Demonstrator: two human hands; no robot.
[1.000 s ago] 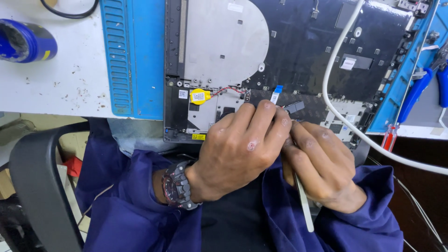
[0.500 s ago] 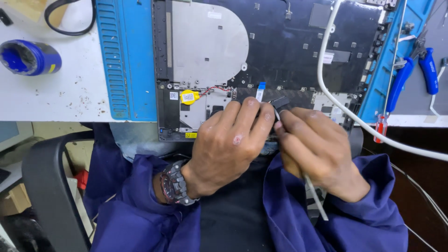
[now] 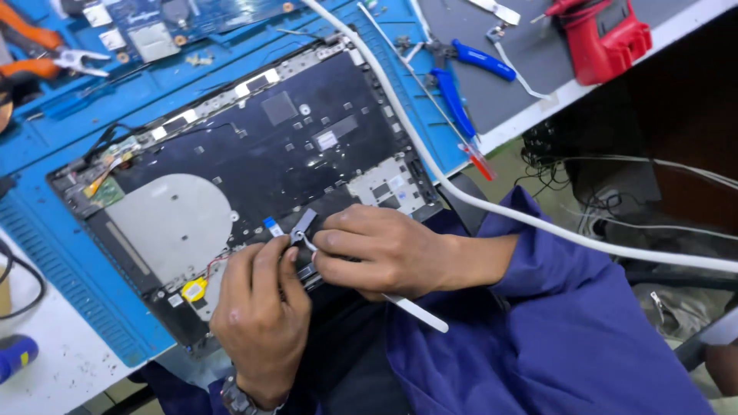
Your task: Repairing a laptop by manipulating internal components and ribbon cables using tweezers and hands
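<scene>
A white spudger (image 3: 415,312) is pinched in the right hand (image 3: 384,250) and the left hand's (image 3: 257,319) fingers are pressed together just beside it, as half a second ago, though the opened laptop base (image 3: 254,177) is now seen turned aslant. Beyond the fingertips bare black panel is left open, bounded by the blue mat (image 3: 92,292); a white cable (image 3: 492,204) is draped past the right wrist.
</scene>
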